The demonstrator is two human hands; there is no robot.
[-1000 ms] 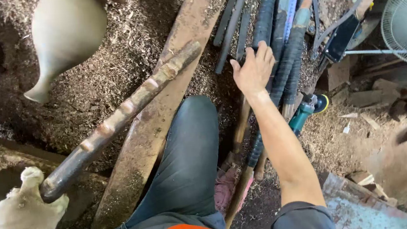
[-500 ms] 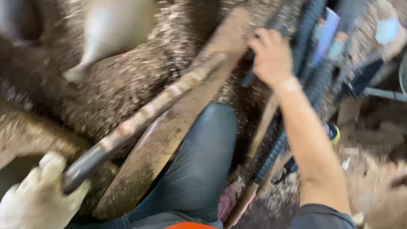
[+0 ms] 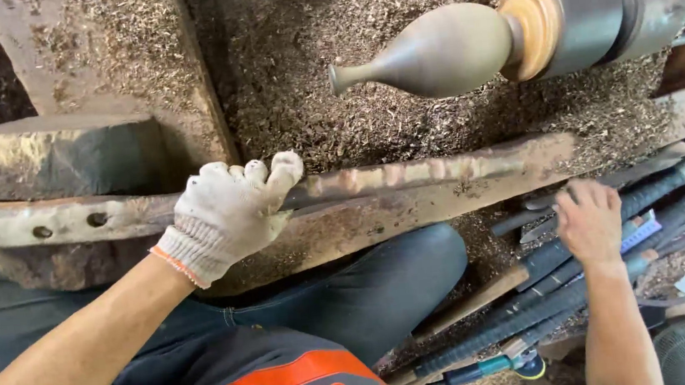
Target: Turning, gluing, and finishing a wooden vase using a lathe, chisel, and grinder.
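Cotton-gloved left hand (image 3: 228, 216) clenched round long turning tool (image 3: 408, 175), stiff, heavy-looking; best gripped mid-shaft, I judged. Bare right hand (image 3: 590, 221) lay open on handled chisels (image 3: 569, 279). Beyond: turned vase blank (image 3: 429, 52).

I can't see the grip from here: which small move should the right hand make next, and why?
Probably close the right hand around one long tool in the pile and lift it out. It lies open on top of the handles and grips none, while the gloved left hand already holds the long rod on the wooden rest before the vase-shaped piece on the lathe.
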